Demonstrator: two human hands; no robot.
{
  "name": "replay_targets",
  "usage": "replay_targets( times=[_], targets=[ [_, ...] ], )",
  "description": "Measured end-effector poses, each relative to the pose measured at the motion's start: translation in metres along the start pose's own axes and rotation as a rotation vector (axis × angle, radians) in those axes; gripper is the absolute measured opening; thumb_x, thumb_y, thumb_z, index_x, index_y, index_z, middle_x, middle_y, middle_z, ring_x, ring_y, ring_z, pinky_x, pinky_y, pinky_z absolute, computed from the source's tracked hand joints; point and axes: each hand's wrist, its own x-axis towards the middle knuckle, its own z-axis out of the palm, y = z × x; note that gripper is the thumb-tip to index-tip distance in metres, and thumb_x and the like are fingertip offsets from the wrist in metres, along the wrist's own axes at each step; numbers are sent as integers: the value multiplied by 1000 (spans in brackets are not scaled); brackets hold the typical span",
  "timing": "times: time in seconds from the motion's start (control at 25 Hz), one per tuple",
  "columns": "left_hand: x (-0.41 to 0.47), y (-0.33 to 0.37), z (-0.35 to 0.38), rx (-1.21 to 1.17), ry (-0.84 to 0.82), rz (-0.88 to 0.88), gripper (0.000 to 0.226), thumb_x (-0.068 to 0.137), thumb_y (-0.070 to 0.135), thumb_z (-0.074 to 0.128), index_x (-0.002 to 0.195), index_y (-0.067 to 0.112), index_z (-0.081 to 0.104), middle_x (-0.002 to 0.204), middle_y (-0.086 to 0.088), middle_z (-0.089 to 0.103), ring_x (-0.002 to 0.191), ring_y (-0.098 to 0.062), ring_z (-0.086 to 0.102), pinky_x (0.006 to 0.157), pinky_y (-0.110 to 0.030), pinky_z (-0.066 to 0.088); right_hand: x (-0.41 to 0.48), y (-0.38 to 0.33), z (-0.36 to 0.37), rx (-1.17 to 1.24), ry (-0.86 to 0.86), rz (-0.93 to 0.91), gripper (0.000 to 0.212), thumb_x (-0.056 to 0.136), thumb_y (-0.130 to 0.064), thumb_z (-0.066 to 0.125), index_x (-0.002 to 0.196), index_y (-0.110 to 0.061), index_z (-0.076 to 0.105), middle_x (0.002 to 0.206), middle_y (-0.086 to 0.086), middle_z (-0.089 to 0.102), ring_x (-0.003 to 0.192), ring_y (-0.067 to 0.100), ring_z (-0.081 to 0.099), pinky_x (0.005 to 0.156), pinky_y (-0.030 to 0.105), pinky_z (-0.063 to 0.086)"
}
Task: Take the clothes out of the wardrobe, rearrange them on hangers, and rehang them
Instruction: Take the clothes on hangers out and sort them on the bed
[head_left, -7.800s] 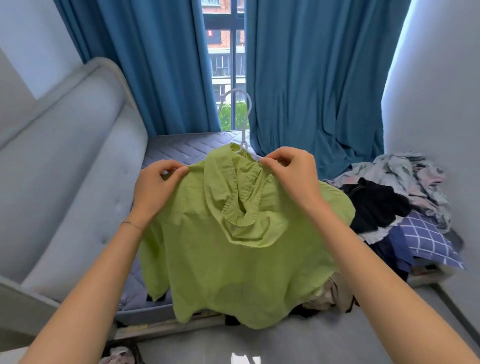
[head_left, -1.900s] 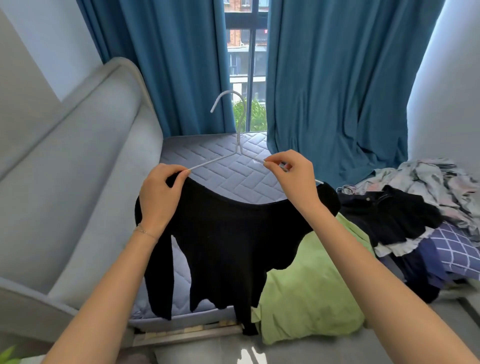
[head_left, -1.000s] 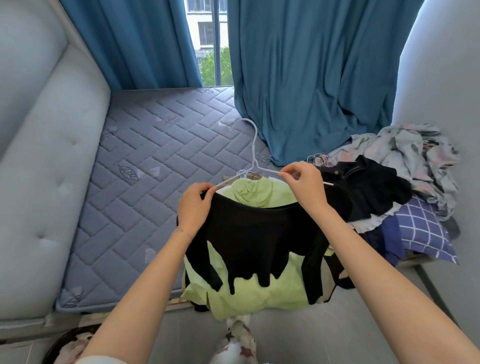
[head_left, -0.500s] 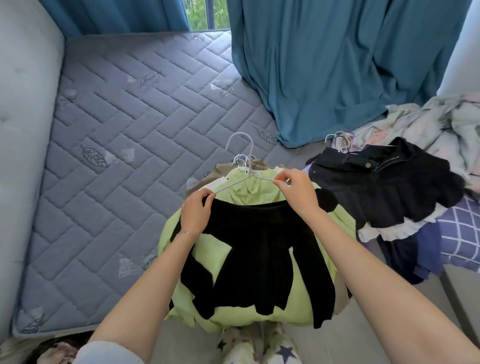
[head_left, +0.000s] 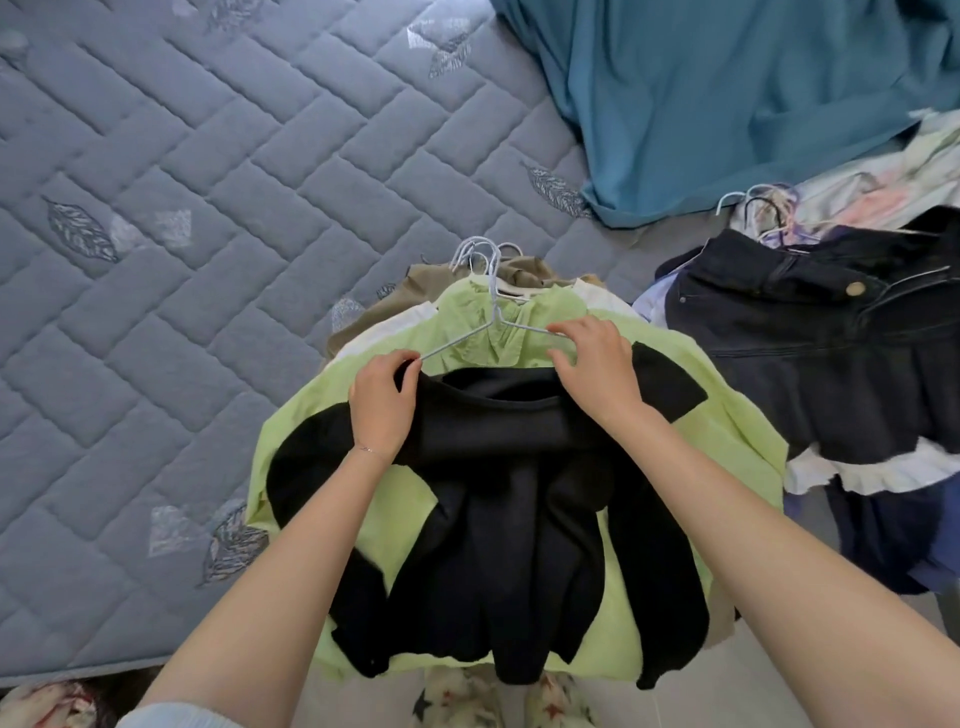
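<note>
1. The left fingers (head_left: 408, 364) are curling in. Thumb and forefinger are pinching the left arm of the hanger (head_left: 496, 317) together with one shoulder of the black top (head_left: 519, 519).
2. The right fingers (head_left: 563, 328) are pinching the hanger's right arm at the other shoulder, forefinger above and thumb below.
3. The left hand (head_left: 382, 402) and right hand (head_left: 597, 371) are both lying knuckles up at the neckline.
4. The hanger is lying almost flat, its arms running left to right and its hook pointing away from the person, toward the mattress (head_left: 182, 260).
5. The top's long axis is running from the neckline at the hands back toward the person. Its hem is drooping past the mattress edge and its sleeves are splaying out to both sides.
6. The top is resting on a green shirt (head_left: 727, 431), which is covering white and beige garments. Their hooks (head_left: 475, 254) are bunching together just beyond the collar.
7. To the right a dark pile (head_left: 805, 353) is lying near the shirt, and a teal curtain (head_left: 727, 104) is draping onto the mattress beyond it.
</note>
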Motion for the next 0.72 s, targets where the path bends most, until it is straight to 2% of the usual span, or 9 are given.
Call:
replay_targets(
  times=[0.24,0.4,0.6,0.72],
  targets=[
    [-8,13,-5,-24,8,16,26,98,25,56,119,17,68,121,1,67,116,-19,59,101,-39,45,-21,8,-16,52,60,30,40,93,-24,58,133,-21,54,131,-2,56,125,21,43,106,35,29],
    [-18,44,-16,-42,-3,133,29,96,23,59,125,21,65,131,0,63,126,-19,54,107,-46,41,-46,8,-42,130,146,105,42,93,-21,60,134,-20,54,134,-2,55,127,20,43,108,34,29],
    [-43,100,-30,101,-47,353,37,95,24,60,132,24,60,145,-2,51,140,-23,39,116,-47,24,-86,17,-91,220,246,171,43,93,-20,59,136,-19,52,138,-2,53,130,19,39,112,36,30],
    [-65,138,-40,99,-54,367,40,96,27,59,136,24,56,148,0,47,142,-22,35,118,-45,19,-111,22,-127,218,250,195,46,94,-21,57,139,-20,48,141,-3,50,133,19,37,113,34,27]
  ],
)
